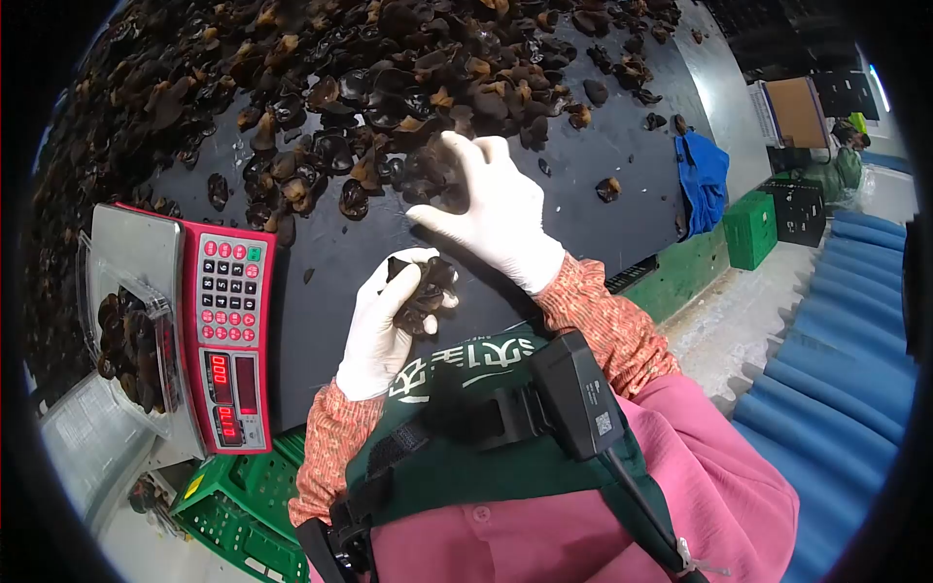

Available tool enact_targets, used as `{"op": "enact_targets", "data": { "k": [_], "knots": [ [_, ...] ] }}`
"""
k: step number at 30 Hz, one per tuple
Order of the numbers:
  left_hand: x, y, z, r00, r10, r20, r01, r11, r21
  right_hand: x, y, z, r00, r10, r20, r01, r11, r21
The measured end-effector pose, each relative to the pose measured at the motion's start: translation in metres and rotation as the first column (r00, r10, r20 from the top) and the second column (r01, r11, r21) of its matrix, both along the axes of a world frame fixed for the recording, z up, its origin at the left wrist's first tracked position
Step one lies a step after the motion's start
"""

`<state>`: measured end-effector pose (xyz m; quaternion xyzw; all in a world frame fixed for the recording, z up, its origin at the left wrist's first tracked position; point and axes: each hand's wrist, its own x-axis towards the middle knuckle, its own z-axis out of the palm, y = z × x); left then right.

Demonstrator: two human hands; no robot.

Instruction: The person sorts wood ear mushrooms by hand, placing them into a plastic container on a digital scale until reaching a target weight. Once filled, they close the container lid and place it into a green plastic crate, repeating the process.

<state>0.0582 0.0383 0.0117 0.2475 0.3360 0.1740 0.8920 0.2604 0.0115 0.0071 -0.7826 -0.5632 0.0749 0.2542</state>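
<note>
My left hand [381, 316], in a white glove, is closed around a small bunch of dark wood ear mushrooms [425, 296] close in front of my apron. My right hand [498, 209], also gloved, reaches over the near edge of the mushroom pile [389, 87] with thumb and fingers apart. Blurred mushrooms [437, 173] show between its thumb and forefinger. To the left stands a red scale [230, 291] with lit red digits. A clear plastic tray [160, 301] holding more mushrooms rests on its metal plate.
The dark tabletop [321, 277] carries scattered single mushrooms [608, 188]. A blue cloth [702, 185] hangs at its right edge. Green crates [238, 510] stand below left, and a green box [749, 230] is on the floor to the right, near blue sheeting [836, 360].
</note>
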Motion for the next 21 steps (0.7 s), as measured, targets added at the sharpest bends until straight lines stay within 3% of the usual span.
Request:
{"op": "enact_targets", "data": {
  "k": [5,9,10,12,13,15,18,21],
  "knots": [
    [0.000,0.002,-0.003,1.000,0.016,0.015,-0.017,1.000,0.002,-0.012,0.016,0.001,0.990,0.120,0.077,-0.116,0.992,-0.048],
    [-0.004,0.002,0.002,0.999,0.034,0.011,-0.034,0.999,0.006,0.009,0.019,-0.018,0.989,0.105,-0.102,-0.094,0.990,0.106],
    [-0.005,0.003,0.002,0.999,0.042,0.022,-0.042,0.999,0.004,0.015,0.016,-0.016,0.965,0.110,-0.237,-0.079,0.987,0.137],
    [-0.007,0.004,0.003,0.998,0.058,0.035,-0.058,0.998,-0.008,0.020,0.014,-0.007,0.866,0.097,-0.490,-0.019,0.987,0.161],
    [-0.008,0.005,0.005,0.997,0.066,0.036,-0.066,0.998,-0.018,0.022,0.015,0.001,0.740,0.044,-0.672,0.005,0.997,0.071],
    [-0.014,0.008,0.010,0.993,0.097,0.066,-0.097,0.995,-0.008,0.028,0.015,0.030,0.334,-0.148,-0.931,-0.066,0.982,-0.179],
    [-0.035,0.018,0.031,0.974,0.177,0.142,-0.193,0.975,0.106,0.012,0.028,0.052,0.040,-0.051,-0.998,-0.079,0.995,-0.054],
    [-0.077,0.035,0.061,0.894,0.378,0.239,-0.434,0.865,0.253,-0.013,0.055,0.079,0.152,0.048,-0.987,-0.232,0.973,0.012]
  ]
}}
